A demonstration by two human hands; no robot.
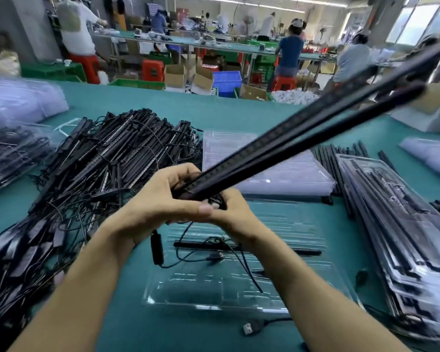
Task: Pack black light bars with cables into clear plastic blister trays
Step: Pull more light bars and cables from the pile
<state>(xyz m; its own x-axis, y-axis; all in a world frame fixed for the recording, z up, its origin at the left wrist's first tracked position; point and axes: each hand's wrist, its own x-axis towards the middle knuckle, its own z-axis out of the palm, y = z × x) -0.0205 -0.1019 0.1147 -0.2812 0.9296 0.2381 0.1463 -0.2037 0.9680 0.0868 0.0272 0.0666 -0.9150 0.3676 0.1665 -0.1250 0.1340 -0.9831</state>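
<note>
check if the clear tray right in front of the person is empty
No, a black light bar and a loose cable lie in the clear tray.

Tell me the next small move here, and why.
Probably swing the light bars down into the clear tray. The left hand and right hand grip their near ends above it, the bars slant up to the right, and the tray holds just one packed bar.

view: one wide-angle head camera, worn by the person.
facing: forward and down onto the green table (214, 107).
nearness: close over the table; far workbenches (178, 43) at 12 o'clock.
</note>
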